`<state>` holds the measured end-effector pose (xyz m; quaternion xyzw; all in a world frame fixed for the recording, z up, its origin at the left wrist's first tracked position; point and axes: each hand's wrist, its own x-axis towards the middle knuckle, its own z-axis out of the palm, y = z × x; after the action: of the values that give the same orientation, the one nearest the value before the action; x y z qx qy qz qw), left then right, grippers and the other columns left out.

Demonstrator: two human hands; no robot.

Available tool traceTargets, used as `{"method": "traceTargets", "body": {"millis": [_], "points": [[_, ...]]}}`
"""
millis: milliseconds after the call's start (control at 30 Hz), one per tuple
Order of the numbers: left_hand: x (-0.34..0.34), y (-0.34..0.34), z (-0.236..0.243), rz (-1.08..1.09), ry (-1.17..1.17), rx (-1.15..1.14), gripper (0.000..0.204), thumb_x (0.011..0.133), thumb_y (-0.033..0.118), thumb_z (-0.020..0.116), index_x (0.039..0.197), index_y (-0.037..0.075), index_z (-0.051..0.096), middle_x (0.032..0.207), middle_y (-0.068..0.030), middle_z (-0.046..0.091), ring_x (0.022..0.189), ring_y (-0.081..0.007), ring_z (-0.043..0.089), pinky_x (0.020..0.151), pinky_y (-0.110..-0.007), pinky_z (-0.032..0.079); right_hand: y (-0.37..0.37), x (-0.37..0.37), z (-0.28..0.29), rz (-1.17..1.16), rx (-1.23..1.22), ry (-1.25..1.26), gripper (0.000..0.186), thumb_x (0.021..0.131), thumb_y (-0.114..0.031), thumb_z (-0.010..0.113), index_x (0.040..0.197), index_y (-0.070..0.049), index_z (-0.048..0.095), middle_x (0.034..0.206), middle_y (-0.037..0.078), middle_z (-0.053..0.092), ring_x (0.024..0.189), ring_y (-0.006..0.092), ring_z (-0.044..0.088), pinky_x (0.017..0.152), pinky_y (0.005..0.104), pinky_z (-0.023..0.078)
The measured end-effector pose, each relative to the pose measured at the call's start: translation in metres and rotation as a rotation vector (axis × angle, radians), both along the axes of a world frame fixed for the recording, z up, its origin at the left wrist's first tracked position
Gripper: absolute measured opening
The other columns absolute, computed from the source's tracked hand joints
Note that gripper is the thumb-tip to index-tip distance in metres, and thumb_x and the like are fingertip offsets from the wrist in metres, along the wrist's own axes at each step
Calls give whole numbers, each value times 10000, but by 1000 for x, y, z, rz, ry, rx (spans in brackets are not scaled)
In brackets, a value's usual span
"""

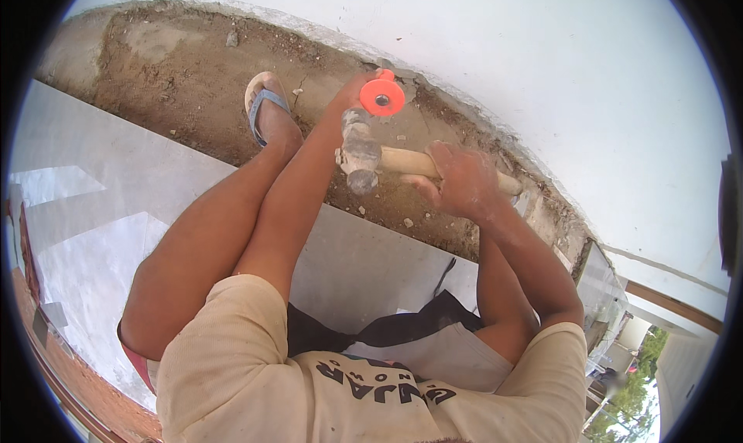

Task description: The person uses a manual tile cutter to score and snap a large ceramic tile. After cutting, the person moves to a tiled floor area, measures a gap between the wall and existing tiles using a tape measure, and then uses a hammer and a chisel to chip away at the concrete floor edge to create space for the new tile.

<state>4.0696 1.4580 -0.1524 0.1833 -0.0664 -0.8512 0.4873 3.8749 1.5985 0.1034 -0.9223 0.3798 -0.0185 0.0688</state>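
Note:
My right hand [464, 181] grips the wooden handle of a hammer [361, 153], whose worn, dusty steel head hangs just below an orange round guard. That guard belongs to a chisel [382, 99], seen nearly end-on with its grey metal striking end at the middle. My left hand [357, 89] is closed around the chisel behind the guard, so most of its fingers are hidden. The chisel's tip is hidden too, close to the broken strip at the foot of the white wall [495, 48]. Hammer head and guard appear close together; whether they touch I cannot tell.
Bare, crumbly ground [178, 79] with small stones runs along the wall's base. My sandalled left foot [269, 110] rests on it. Smooth grey slabs [364, 249] lie beneath my legs. At the lower right are greenery [638, 381] and a wooden beam [673, 307].

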Motion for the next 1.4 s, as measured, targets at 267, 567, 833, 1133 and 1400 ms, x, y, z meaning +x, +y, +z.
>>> {"method": "traceTargets", "body": {"millis": [267,567,833,1133,1400], "points": [[-24,12,43,35,81,248,205,979,204,538,1083,28,563,943,-96,619,820,-211,629,718,-374,571,-19,-40,-48,58,-77,42,478,798,-503,686,890,-55,549,680,97,590,591,303,615,513,402,491],[-11,9,13,46,61,148,183,986,209,521,1054,44,561,944,-94,620,811,-206,629,746,-401,574,20,1,17,184,85,-164,449,827,-492,658,959,-66,604,796,130,653,715,338,649,582,428,507],[-14,2,37,-17,-76,127,177,987,209,519,1048,52,575,951,-87,637,798,-221,635,721,-410,578,-28,-23,-48,-370,48,77,509,803,-500,683,958,-28,571,750,173,645,631,380,631,583,442,494],[-24,3,33,2,90,188,153,961,139,569,1025,-1,576,855,-69,606,756,-150,612,657,-320,555,17,-19,-18,294,19,-163,529,818,-524,661,1047,-49,613,825,136,668,706,351,651,660,464,512],[4,4,9,84,-238,60,246,999,266,503,1018,38,593,888,-70,625,762,-176,622,690,-367,570,-8,4,-21,-16,3,-32,482,855,-495,636,920,-23,558,718,124,614,634,329,624,551,405,493]]}}
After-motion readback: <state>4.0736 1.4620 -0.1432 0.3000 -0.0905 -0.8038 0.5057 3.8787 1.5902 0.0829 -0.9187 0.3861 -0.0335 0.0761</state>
